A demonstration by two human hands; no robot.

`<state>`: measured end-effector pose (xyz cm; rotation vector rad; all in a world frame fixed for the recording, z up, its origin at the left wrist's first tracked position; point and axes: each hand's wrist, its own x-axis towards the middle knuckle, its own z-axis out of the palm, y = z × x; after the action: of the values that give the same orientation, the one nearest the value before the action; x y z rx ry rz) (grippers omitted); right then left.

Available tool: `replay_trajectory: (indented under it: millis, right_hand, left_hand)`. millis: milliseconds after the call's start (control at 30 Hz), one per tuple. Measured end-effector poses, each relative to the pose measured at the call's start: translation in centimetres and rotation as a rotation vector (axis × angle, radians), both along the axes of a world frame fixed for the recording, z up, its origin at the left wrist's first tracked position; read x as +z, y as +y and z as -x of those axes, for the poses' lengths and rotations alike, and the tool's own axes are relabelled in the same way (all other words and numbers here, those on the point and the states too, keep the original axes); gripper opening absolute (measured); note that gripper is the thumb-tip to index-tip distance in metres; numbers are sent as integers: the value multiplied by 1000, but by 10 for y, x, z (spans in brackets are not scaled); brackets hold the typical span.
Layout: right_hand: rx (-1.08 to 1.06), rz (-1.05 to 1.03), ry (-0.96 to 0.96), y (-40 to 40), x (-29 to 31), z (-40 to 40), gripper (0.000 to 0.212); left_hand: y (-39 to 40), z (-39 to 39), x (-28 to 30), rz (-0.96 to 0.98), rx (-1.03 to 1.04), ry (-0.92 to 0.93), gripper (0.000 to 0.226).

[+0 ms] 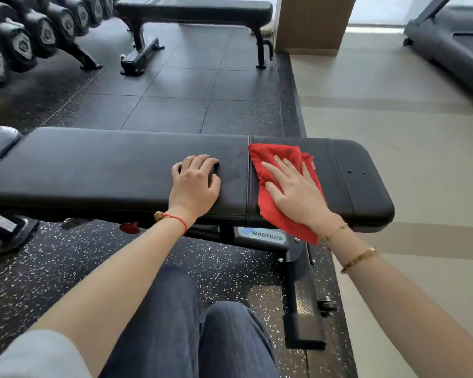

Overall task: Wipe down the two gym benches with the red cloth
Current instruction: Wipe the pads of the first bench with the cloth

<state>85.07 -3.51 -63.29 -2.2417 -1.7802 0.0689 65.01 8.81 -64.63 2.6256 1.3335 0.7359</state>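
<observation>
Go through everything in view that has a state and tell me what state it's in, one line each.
Red cloth: spread flat on the near bench, one corner hanging over the front edge.
Right hand: open, fingers straight, pressing the cloth.
Left hand: fingers curled, resting on bare padding, holding nothing.
Near black padded bench: flat, being wiped.
Far black padded bench: flat, untouched.
Rack of dumbbells: loaded.

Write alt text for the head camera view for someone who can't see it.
A person's right hand presses a red cloth flat on the near gym bench, while the left hand rests on the pad beside it. A second bench stands behind.
</observation>
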Motion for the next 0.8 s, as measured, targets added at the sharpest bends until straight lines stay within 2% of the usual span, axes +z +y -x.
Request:
replay_trajectory:
  millis: [100, 267, 400, 500, 600, 667, 800]
  right_hand:
    - [-57, 46, 8, 8, 2, -16, 52]
    - [-204, 141, 41, 82, 13, -15, 54]
    - [-73, 97, 11, 105, 12, 31, 54]
    - [45, 27, -4, 74, 5, 49, 53]
    - [63, -7, -16, 40, 0, 34, 52]
    - [10, 2, -13, 31, 1, 11, 52]
    - [-224, 95, -9, 57, 7, -42, 52]
  left_hand:
    - [0, 0, -1, -7, -7, 7, 33]
    - [0, -3, -3, -20, 16, 0, 33]
    - [3, -2, -5, -38, 29, 15, 36]
    - [2, -1, -6, -34, 21, -2, 38]
    - [3, 2, -7, -27, 8, 4, 39]
    - [3, 3, -8, -27, 1, 14, 40]
    - [3, 1, -6, -23, -3, 21, 40]
